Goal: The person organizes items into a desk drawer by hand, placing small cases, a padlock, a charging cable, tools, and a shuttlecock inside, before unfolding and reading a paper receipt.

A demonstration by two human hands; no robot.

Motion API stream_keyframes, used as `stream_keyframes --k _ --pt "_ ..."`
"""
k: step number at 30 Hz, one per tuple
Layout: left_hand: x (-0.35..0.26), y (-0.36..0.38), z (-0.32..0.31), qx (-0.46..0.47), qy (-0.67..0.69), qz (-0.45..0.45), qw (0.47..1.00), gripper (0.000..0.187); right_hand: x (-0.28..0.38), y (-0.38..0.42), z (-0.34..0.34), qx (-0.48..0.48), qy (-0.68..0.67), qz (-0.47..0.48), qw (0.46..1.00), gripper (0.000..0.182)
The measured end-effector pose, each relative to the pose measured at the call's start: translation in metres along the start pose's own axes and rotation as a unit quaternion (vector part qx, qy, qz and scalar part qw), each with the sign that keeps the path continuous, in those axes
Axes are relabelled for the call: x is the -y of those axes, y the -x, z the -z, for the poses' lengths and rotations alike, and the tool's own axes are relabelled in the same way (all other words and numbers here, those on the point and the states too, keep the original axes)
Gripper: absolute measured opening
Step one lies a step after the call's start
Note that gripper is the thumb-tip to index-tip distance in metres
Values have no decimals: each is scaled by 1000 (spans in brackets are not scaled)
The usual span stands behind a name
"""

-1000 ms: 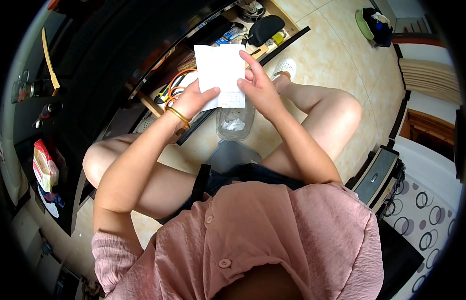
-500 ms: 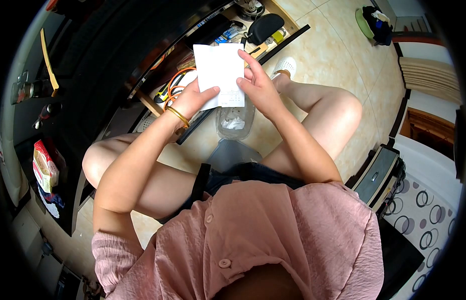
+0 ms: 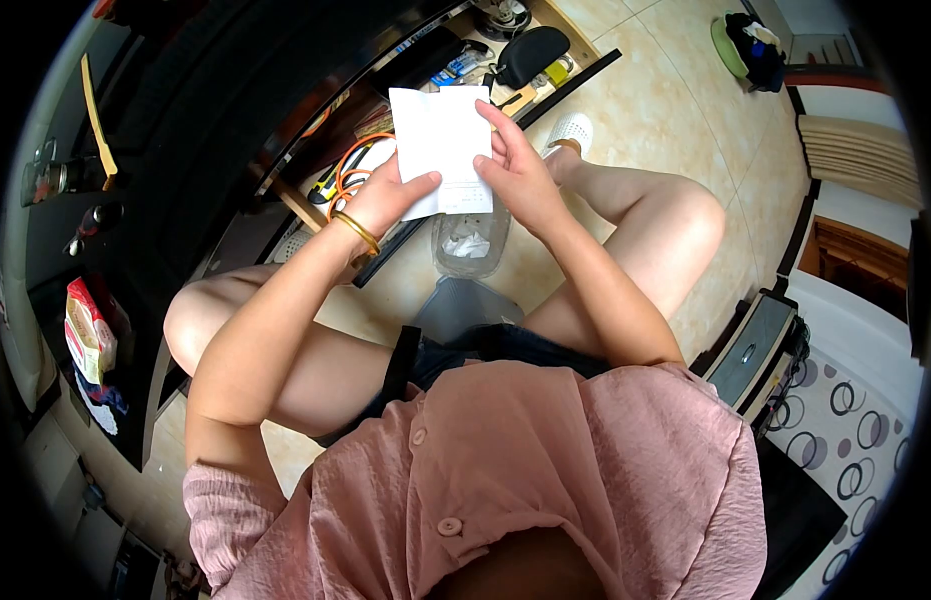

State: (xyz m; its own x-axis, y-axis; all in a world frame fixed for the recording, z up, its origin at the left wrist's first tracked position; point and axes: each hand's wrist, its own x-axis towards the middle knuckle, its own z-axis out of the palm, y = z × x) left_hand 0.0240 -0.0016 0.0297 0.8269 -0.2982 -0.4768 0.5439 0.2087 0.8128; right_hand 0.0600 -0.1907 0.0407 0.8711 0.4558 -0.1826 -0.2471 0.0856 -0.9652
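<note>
A creased sheet of white paper [image 3: 443, 140], with faint print near its lower edge, is held up between both hands. My left hand [image 3: 380, 195] grips its lower left side, thumb lying on the front and the other fingers hidden behind. At the right edge, my right hand [image 3: 515, 170] pinches it with the thumb in front, and the index finger reaches up along the edge. Just below the paper stands a clear plastic bin [image 3: 469, 258] with crumpled white scraps inside. Behind the paper is a pulled-out drawer [image 3: 570, 85], partly covered by it.
The drawer holds a black case [image 3: 530, 57], an orange cable [image 3: 347, 170], a yellow-black cutter [image 3: 325, 188] and other small items. On the dark cabinet top at left are a glass jar [image 3: 43, 180] and a red-white packet [image 3: 87, 330]. My knees flank the bin.
The paper and both hands have barely shifted, with the sheet a touch farther right. Both hands keep the same grip.
</note>
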Motion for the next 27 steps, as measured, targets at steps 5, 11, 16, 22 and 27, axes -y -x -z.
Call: stream_keyframes --k 5,11,16,22,27 --pt "3 -2 1 12 32 -14 999 50 -10 6 0 -64 356 50 931 46" --pt "3 -4 2 3 68 -9 998 47 0 11 -14 38 291 -65 954 51" --pt "-7 -3 3 -44 64 -11 997 47 -4 5 0 28 72 -160 984 42" --pt "-20 0 10 -72 78 7 994 53 -6 0 13 -46 6 -138 989 35" --pt "-17 1 10 -80 77 -22 994 43 -5 0 12 -62 -10 -117 991 35"
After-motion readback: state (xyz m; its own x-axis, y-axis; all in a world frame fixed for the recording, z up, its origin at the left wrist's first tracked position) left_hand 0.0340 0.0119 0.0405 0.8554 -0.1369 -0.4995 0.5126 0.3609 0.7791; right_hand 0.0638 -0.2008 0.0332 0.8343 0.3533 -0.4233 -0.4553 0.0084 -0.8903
